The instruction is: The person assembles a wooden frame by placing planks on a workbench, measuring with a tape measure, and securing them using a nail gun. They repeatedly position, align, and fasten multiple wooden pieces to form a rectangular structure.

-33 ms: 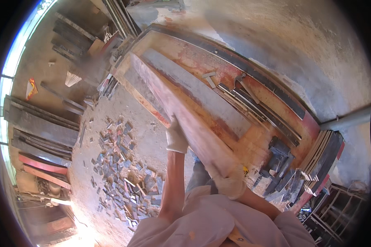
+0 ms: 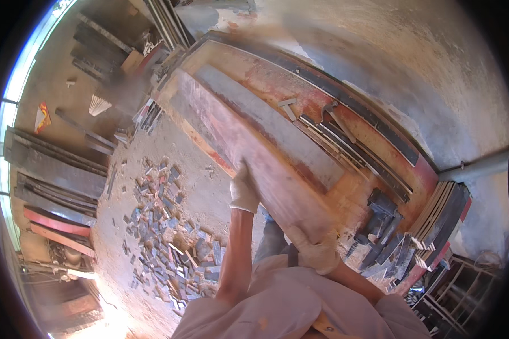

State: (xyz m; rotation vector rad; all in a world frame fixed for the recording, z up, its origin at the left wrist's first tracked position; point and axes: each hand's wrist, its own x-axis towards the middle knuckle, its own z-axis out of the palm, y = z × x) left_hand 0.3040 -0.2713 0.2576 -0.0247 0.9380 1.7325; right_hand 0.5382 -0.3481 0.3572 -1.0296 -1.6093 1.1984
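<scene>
A long wooden plank [image 2: 237, 135] with a worn, pinkish face slants from near my body toward the far left, over a large workbench [image 2: 260, 59]. My left hand [image 2: 244, 192], in a pale work glove, grips its left edge partway along. My right hand [image 2: 316, 254], gloved too, is closed on the near end, close to my waist. Some fingers of both hands are hidden by the plank. Just right of it, a grey board [image 2: 271, 124] with dark reddish edges lies flat on the bench.
On the bench's right side lie a hammer [image 2: 340, 123], thin strips [image 2: 333, 141] and a dark tool [image 2: 379, 217]. Stacked boards [image 2: 444, 217] stand at the right. Wood offcuts [image 2: 175, 243] litter the floor at left, with more boards [image 2: 56, 164] along the far-left wall.
The plank has tilted, so more of its broad pinkish face shows. My hands have turned slightly with it and keep their grip.
</scene>
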